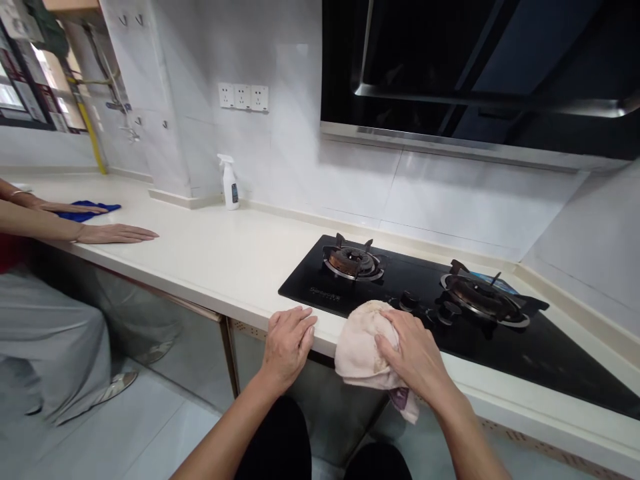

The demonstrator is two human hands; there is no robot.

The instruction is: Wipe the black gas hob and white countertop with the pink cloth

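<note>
My right hand (415, 353) is closed over a pale pink cloth (357, 343), pressing it on the front edge of the black glass hob (500, 340) and the counter lip. Part of the cloth hangs over the edge. My left hand (289, 341) lies flat on the cream counter (225, 260) just left of the cloth, fingers stretched out, holding nothing. The hob has a left burner (353, 261), a right burner (483, 299) and knobs (430, 307) between them.
A white spray bottle (229, 183) stands by the wall at the back. At the far left another person rests one hand (117, 233) flat on the counter and the other on a blue cloth (87, 210). A dark extractor hood (475, 73) hangs above the hob.
</note>
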